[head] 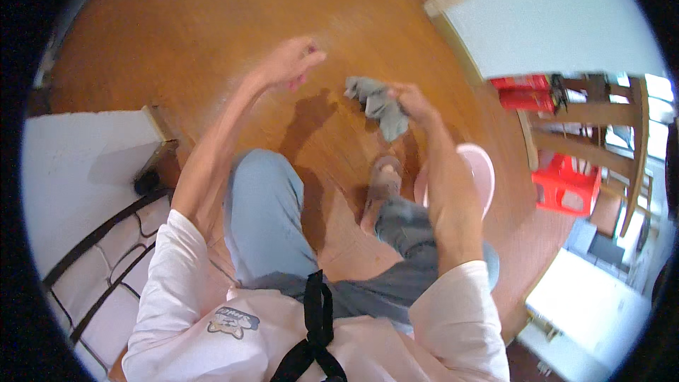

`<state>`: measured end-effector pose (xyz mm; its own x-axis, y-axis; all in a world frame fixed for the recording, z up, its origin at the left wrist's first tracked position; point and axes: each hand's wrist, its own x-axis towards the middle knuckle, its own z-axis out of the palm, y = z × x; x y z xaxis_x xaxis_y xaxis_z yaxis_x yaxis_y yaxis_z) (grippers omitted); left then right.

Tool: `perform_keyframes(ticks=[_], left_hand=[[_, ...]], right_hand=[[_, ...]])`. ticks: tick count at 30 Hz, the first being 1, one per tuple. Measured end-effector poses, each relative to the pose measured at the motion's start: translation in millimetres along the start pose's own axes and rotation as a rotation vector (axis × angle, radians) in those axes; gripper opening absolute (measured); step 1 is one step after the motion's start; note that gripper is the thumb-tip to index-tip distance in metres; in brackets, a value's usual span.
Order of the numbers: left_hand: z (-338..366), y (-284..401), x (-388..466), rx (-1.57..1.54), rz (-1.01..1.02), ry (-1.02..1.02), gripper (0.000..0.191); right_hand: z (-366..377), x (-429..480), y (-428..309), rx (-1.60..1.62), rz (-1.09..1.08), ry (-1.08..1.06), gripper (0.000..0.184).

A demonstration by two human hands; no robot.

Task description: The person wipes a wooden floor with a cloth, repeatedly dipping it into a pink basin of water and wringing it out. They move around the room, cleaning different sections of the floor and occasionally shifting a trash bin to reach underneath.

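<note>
A crumpled grey cloth hangs from my right hand, just above the brown wood-look floor. The fingers pinch its upper right edge, and the lower end droops toward my foot. My left hand is held out over the floor to the left of the cloth, apart from it. It is blurred, with bent, parted fingers and nothing visible in them. Beside my right forearm stands a pink plastic basin, partly hidden by the arm. My slippered foot rests on the floor below the cloth.
White wall ends with wooden trim rise at the upper right and left. Red cylinders, apparently fire extinguishers, a wooden frame and a red plastic stool stand at right. A black metal rail runs at lower left.
</note>
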<state>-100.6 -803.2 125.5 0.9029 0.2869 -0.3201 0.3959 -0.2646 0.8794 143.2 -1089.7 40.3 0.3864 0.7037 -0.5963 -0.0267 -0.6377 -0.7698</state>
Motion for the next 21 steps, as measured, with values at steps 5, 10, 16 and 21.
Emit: perform_keyframes(ticks=[5, 10, 16, 21], left_hand=[[91.7, 113.5, 39.9, -0.050, 0.131, -0.150, 0.045], [184.4, 126.3, 45.2, 0.167, 0.189, -0.375, 0.046], [235.9, 103.2, 50.4, 0.497, 0.309, -0.478, 0.049], [246.8, 91.1, 52.3, 0.725, 0.359, -0.383, 0.044]], right_hand=[[-132.5, -117.7, -63.4, 0.230, 0.130, -0.039, 0.037], [-187.3, -253.9, -67.2, 0.266, 0.063, 0.307, 0.041], [-159.4, -311.3, 16.4, 0.259, 0.135, 0.512, 0.036], [-100.1, -283.8, 151.9, -0.082, 0.250, 0.653, 0.040]])
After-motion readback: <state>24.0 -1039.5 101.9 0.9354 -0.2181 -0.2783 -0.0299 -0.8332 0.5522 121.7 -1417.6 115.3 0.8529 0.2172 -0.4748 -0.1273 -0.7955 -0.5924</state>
